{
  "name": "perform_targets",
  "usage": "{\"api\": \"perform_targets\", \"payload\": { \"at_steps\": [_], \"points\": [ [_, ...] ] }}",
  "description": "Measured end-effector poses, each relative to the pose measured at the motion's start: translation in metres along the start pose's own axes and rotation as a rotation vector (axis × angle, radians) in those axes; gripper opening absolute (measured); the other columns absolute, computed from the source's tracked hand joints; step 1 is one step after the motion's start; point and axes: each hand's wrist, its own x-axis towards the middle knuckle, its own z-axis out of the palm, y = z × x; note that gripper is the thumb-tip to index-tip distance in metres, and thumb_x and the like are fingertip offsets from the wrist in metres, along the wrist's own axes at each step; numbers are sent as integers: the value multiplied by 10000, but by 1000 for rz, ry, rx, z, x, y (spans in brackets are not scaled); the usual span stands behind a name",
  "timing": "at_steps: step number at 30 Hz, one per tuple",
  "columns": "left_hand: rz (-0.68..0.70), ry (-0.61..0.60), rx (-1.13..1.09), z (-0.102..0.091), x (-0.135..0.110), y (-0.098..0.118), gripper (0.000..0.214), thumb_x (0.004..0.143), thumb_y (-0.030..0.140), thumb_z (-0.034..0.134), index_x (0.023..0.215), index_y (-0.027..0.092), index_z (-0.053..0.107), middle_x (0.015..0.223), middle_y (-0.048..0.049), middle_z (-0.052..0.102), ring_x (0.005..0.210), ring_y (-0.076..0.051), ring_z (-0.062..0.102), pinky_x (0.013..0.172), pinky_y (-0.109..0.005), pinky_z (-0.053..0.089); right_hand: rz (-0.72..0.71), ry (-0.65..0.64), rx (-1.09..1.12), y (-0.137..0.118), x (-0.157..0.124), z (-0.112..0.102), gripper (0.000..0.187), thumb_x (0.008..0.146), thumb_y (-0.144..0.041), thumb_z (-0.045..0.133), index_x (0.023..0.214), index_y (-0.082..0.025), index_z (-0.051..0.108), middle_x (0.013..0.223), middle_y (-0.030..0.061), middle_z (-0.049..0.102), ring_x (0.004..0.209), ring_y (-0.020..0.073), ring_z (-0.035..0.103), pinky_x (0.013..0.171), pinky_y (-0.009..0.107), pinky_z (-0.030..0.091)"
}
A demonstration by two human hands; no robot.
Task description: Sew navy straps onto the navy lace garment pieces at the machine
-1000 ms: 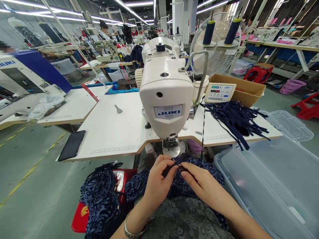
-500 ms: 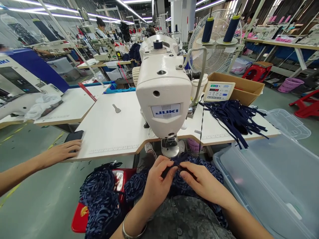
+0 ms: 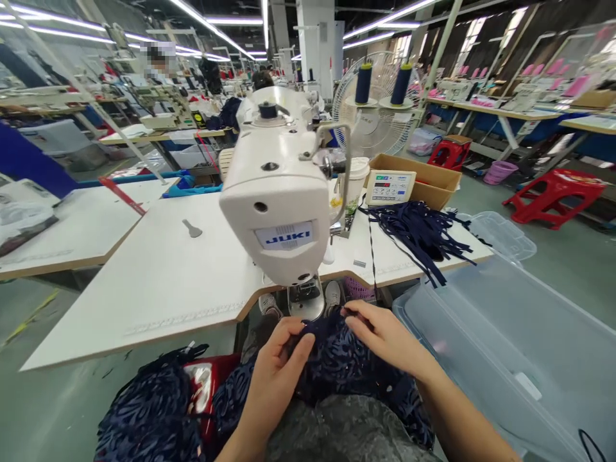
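Dark navy patterned fabric (image 3: 344, 359) lies over my lap, below the front of a white sewing machine (image 3: 274, 199). My left hand (image 3: 276, 369) pinches the upper edge of this fabric between thumb and fingers. Just to the right, my right hand (image 3: 385, 333) has its thumb and fingers closed at the fabric's upper right edge; the fingertips partly hide what they grip. The machine's metal sewing arm (image 3: 307, 305) stands just beyond both hands. A narrow dark strip (image 3: 372, 250) hangs down past the table edge behind my right hand.
More navy patterned pieces (image 3: 149, 404) are heaped on a red stool (image 3: 205, 385) at left. Navy strips (image 3: 418, 231) lie on the white table (image 3: 192, 276) beside a control panel (image 3: 391, 187). A large clear plastic bin (image 3: 520, 346) stands at right. A small grey tool (image 3: 192, 228) rests on the table.
My view has turned right. My hands have moved apart, stretching out the fabric edge between them. Another person's hand and the dark flat object under it are gone from the table's left edge.
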Motion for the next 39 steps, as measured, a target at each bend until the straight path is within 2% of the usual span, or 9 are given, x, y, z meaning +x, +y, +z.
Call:
{"api": "perform_targets", "payload": {
  "at_steps": [3,9,13,17,21,25,29,35,39],
  "points": [
    [-17,-18,-66,-2,3,-2,163,852,357,612,852,210,543,941,-9,509,825,-130,507,607,-183,374,154,142,-280,38,13,-6,273,981,-387,404,1145,-240,564,1065,25,695,926,177,660,768,245,468],
    [-33,-25,-87,-4,1,0,190,828,361,644,866,197,557,892,-5,503,745,-111,456,588,-181,349,347,271,-487,115,42,-20,263,963,-316,415,1084,-161,590,977,139,685,823,275,659,631,313,436],
    [-82,-45,-120,-5,-2,5,213,824,384,643,865,191,562,813,11,481,640,-90,389,529,-186,305,351,344,-588,141,59,-26,289,923,-233,466,1149,-86,572,1038,219,631,943,330,601,773,392,418],
    [-107,-58,-138,-3,-1,13,213,832,394,626,837,195,550,780,21,438,617,-90,348,521,-190,294,250,379,-596,143,77,-18,329,954,-229,419,1244,-118,530,1210,188,577,1093,296,533,918,392,370],
    [-79,-59,-127,0,0,18,178,831,358,625,816,200,545,815,17,451,647,-97,369,547,-190,314,159,304,-555,139,94,3,228,949,-258,479,1117,-193,618,1111,92,644,996,217,584,864,307,422],
    [-50,-34,-95,-2,0,14,131,835,315,620,820,206,550,847,14,483,701,-106,410,601,-188,345,207,286,-555,145,102,20,184,914,-295,570,1005,-148,633,988,74,649,910,203,606,812,351,472],
    [-26,-25,-79,-4,-1,11,105,839,298,610,838,207,558,879,6,515,754,-119,460,650,-194,378,258,288,-558,151,103,25,216,924,-330,565,1021,-143,608,1010,43,632,890,180,617,799,382,503],
    [41,-13,-39,-4,-1,9,82,825,277,607,839,199,583,953,-23,553,865,-152,523,775,-228,425,265,313,-554,149,99,27,258,907,-264,568,1108,-103,587,1026,148,627,958,248,585,810,365,458],
    [74,-1,-13,-5,-1,5,98,814,287,616,837,197,585,982,-46,575,930,-175,546,839,-258,435,251,307,-536,147,100,28,200,922,-292,557,1039,-135,598,984,58,626,905,197,598,810,378,475]
  ]
}}
